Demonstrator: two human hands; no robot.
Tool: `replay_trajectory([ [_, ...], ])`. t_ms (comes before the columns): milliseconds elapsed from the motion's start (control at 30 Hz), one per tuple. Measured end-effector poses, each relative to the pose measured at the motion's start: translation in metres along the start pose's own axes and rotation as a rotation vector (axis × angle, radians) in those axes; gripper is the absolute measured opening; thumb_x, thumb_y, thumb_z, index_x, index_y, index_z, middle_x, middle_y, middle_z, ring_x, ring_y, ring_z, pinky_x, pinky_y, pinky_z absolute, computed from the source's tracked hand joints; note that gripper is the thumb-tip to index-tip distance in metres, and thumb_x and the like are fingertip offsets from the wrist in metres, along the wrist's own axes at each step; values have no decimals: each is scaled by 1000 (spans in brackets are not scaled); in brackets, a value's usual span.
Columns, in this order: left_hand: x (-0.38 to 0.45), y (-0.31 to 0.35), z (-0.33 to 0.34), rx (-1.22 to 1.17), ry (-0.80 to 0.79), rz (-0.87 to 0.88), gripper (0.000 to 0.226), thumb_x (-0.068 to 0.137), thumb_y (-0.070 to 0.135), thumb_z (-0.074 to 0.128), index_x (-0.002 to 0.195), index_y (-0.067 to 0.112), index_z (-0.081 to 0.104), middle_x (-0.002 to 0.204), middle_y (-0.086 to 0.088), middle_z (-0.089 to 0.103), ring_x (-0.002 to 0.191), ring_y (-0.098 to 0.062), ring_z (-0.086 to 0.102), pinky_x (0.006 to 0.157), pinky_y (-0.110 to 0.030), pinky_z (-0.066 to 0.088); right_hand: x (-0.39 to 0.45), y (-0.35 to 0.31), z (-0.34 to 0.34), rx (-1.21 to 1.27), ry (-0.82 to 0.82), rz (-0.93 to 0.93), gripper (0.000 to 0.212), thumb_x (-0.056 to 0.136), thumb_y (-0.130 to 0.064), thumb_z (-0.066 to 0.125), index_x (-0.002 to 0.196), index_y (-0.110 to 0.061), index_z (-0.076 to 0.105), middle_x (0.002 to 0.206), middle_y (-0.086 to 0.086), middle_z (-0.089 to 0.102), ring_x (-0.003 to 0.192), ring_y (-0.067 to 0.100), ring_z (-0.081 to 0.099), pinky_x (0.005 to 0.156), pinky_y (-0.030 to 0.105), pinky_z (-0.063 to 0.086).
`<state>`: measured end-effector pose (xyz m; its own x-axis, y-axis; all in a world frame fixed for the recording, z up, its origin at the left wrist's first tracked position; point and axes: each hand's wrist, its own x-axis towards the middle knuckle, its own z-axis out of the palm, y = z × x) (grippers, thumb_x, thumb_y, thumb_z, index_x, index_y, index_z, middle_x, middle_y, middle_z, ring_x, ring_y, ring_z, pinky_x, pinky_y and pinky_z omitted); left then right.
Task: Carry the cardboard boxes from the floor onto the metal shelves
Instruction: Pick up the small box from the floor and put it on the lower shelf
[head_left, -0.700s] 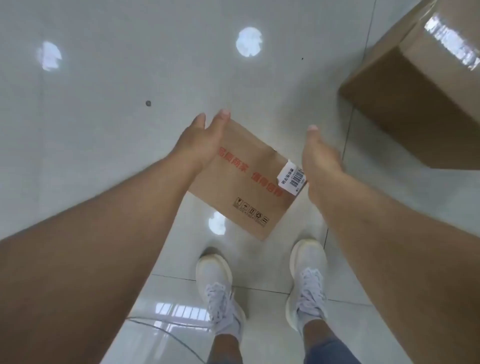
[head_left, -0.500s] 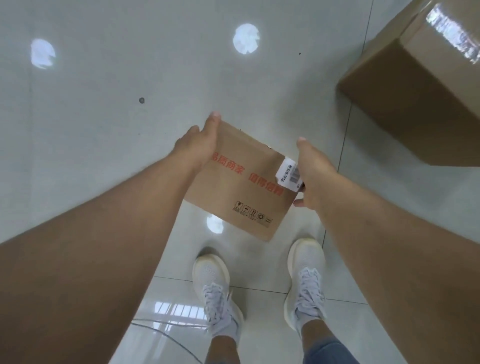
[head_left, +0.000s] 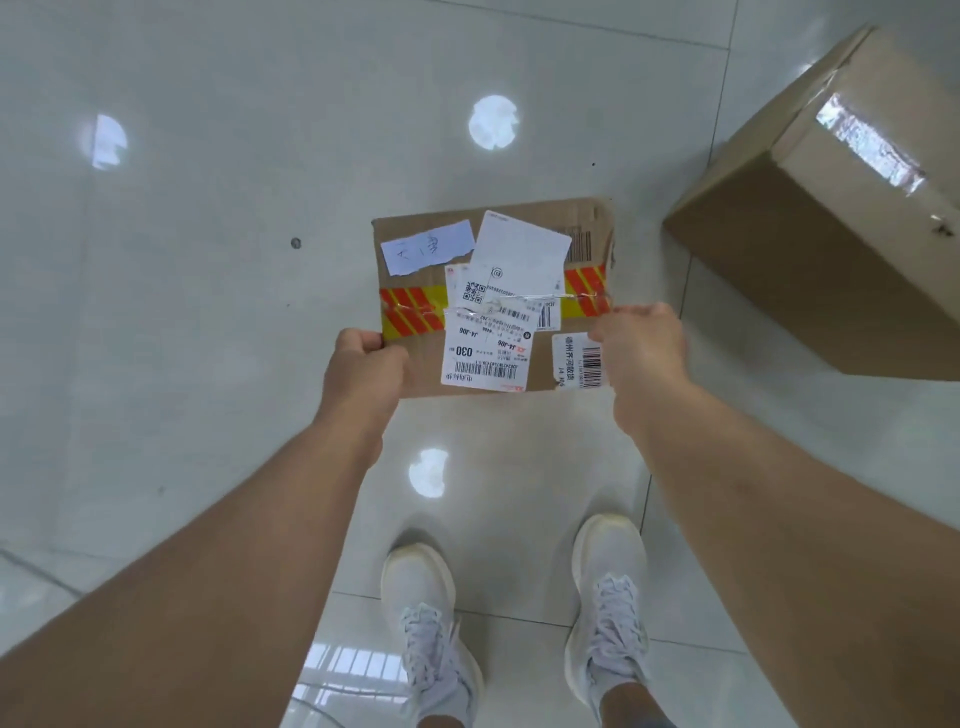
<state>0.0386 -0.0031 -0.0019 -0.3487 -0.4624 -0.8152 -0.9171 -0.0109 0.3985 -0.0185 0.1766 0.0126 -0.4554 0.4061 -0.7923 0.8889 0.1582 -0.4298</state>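
I hold a small flat cardboard box (head_left: 410, 239) above the floor, its top facing me. White shipping labels and a red-and-yellow striped tape band cover that top. My left hand (head_left: 363, 366) grips the near left corner and my right hand (head_left: 641, 345) grips the near right edge, both shut on the box. A larger plain cardboard box (head_left: 810, 260) with shiny clear tape on its top stands on the floor at the right. No metal shelves are in view.
The floor is glossy white tile (head_left: 208, 260) with round light reflections. My two white sneakers (head_left: 431, 639) stand below the held box. A thin cable (head_left: 332, 712) lies on the floor at the bottom, near my left foot.
Both hands closed on the small box and lifted it. It turned from its printed side to its labelled top, and sits squarer to me now.
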Motion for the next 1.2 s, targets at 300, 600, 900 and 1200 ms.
replay_trajectory([
  [300, -6, -7, 5, 36, -20, 28, 18, 82, 6, 45, 96, 16, 48, 83, 4, 54, 84, -20, 53, 72, -30, 44, 2, 17, -6, -31, -43, 48, 8, 86, -10, 53, 94, -13, 51, 77, 7, 60, 57, 14, 53, 46, 25, 38],
  [600, -5, -8, 7, 37, -63, -16, 58, 89, 23, 49, 143, 18, 28, 140, -2, 44, 117, -20, 45, 84, -26, 29, 12, 26, 2, -226, -37, 64, 59, 81, -24, 57, 136, -9, 42, 122, 14, 61, 99, 29, 63, 73, 35, 48],
  [900, -19, -4, 17, 17, -85, 33, 22, 85, 18, 50, 105, 25, 44, 83, 13, 51, 73, 0, 45, 56, -21, 31, 5, 33, -5, -153, -137, 35, 22, 81, -22, 55, 97, -12, 67, 86, 7, 70, 63, 16, 56, 51, 26, 38],
  [1200, -66, 23, 5, 6, -85, 167, 18, 87, 27, 47, 105, 24, 46, 85, 12, 53, 78, -5, 50, 63, -22, 37, -25, 12, -45, -6, -90, -114, 17, 78, -27, 59, 92, -18, 53, 87, 6, 70, 70, 17, 64, 53, 28, 41],
])
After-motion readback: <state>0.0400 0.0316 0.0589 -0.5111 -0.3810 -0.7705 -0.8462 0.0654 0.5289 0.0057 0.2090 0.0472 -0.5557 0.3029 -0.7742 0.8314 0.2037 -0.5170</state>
